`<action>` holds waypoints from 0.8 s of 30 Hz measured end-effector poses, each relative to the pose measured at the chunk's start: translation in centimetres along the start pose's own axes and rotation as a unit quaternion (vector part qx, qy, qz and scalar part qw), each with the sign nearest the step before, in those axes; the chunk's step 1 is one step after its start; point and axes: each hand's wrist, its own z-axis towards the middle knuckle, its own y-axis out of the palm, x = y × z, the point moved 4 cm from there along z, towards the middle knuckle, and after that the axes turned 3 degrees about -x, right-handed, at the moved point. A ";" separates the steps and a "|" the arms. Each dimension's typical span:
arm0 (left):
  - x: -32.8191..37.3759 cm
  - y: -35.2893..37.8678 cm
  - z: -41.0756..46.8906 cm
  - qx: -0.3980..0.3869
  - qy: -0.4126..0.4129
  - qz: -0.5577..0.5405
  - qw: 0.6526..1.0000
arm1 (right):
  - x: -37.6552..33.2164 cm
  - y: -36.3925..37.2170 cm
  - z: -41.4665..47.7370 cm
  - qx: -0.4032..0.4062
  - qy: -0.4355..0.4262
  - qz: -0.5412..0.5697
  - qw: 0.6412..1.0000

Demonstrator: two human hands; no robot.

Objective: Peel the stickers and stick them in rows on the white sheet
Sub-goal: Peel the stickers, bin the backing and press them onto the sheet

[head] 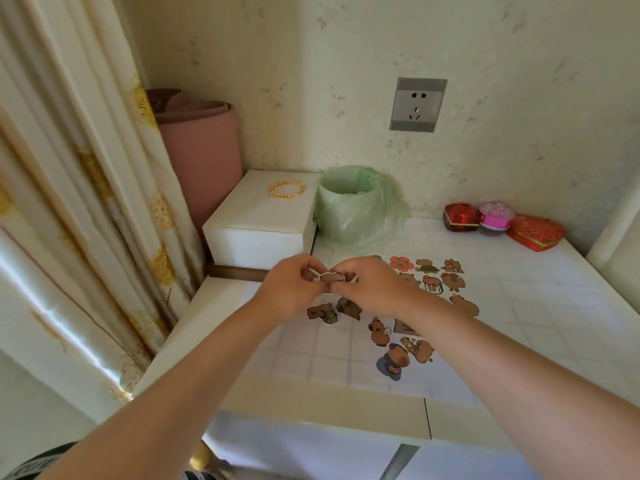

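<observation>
Both hands are raised above the left part of the white sheet (pixel 526 327), a grid-lined sheet spread over the table. Between them is one small brown sticker with a white edge (pixel 328 277). My left hand (pixel 291 289) pinches its left end and my right hand (pixel 370 284) pinches its right end. Several brown animal stickers lie on the sheet: a group in rows at the back right (pixel 433 273), and others scattered nearer to me (pixel 398 344). My right forearm hides part of them.
A small bin lined with a green bag (pixel 353 206) stands at the table's back. Left of it is a white box (pixel 263 220) with a gold bracelet (pixel 286 189) on top. Red and pink gift boxes (pixel 502 221) sit back right. A curtain (pixel 79 209) hangs left.
</observation>
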 end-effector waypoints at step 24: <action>2.8 1.9 -0.8 -0.033 0.080 0.269 0.959 | 2.0 -5.2 -3.3 0.046 0.107 0.142 0.983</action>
